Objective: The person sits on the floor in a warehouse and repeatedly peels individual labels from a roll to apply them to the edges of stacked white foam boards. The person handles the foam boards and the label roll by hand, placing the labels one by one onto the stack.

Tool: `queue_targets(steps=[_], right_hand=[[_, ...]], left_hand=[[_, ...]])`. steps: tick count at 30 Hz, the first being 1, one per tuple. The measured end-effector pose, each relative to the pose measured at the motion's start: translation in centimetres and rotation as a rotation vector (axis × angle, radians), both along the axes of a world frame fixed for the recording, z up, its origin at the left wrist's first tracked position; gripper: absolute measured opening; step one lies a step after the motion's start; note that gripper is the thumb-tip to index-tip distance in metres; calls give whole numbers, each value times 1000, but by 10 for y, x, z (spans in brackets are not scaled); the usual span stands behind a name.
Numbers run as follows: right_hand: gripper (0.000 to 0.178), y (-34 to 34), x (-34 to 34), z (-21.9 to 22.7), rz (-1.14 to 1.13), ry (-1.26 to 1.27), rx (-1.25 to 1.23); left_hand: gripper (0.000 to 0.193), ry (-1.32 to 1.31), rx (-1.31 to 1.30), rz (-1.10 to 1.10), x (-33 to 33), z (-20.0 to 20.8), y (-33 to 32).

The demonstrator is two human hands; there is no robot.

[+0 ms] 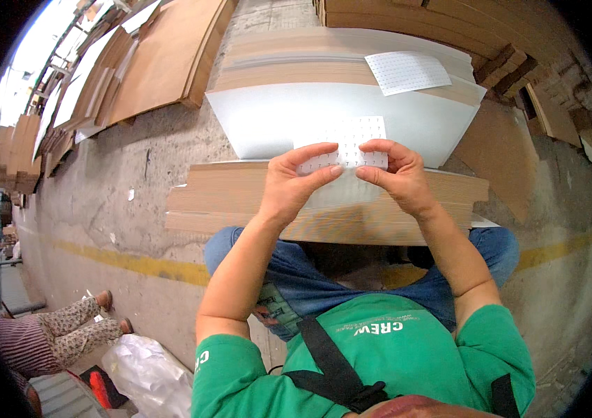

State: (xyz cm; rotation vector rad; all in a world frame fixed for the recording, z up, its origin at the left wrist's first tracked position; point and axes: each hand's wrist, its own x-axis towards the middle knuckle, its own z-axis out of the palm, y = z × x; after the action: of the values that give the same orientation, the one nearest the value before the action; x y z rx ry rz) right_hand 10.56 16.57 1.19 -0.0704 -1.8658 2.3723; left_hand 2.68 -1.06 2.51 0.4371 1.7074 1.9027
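The left hand and the right hand, near each other, both pinch a white sheet with rows of small marks, over a brown cardboard stack and a big white board, though I can't tell if it touches them.

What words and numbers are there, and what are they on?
I won't copy writing out, but here's where it is.
Shirt: one big white word; smaller print too blurred.
Sleeve: white letters, partly showing.
Held sheet: rows of one repeated number.
Far sheet: rows of marks, too small.
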Motion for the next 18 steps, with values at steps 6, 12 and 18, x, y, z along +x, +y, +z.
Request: queue_targets(steps=[6,12,18], right_hand=[[30,-2,2,5,-13,-20,107],[19,7,2,11,-49,-27,386],[15,23,0,11,-13,-212,298]], left_hand=[[32,68,-35,-22,3,3,-5],[22,141,-124,-17,3,-1,0],[15,-49,-189,-68,-3,-11,5]])
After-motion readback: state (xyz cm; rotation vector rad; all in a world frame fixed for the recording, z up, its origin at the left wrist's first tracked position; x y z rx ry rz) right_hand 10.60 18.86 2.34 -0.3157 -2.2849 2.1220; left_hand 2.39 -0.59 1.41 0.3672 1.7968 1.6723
